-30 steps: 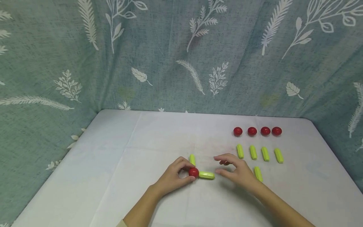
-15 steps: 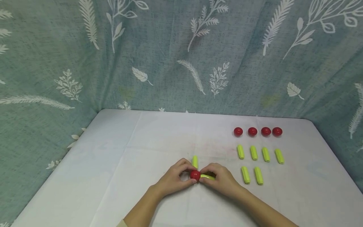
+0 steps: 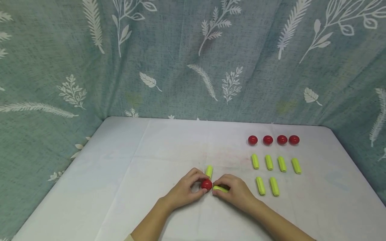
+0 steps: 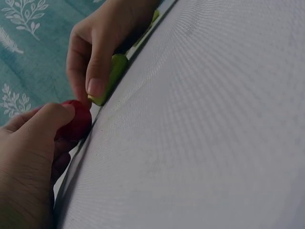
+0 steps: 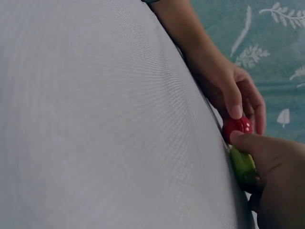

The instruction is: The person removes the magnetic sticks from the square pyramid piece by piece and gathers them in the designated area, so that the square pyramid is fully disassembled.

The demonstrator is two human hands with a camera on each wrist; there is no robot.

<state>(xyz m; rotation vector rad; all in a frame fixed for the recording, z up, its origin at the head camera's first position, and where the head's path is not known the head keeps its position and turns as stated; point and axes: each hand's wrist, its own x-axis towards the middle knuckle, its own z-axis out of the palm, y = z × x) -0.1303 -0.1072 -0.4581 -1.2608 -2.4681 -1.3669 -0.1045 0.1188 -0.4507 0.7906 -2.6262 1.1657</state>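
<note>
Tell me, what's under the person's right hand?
A green stick lies on the white table under the right hand, pinched at the end nearest the red ball that the left hand holds. The fingers cover its far end.

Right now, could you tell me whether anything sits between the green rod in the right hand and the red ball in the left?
Nothing visible does: the right hand pinches the green rod, its end right at the red ball in the left hand.
</note>
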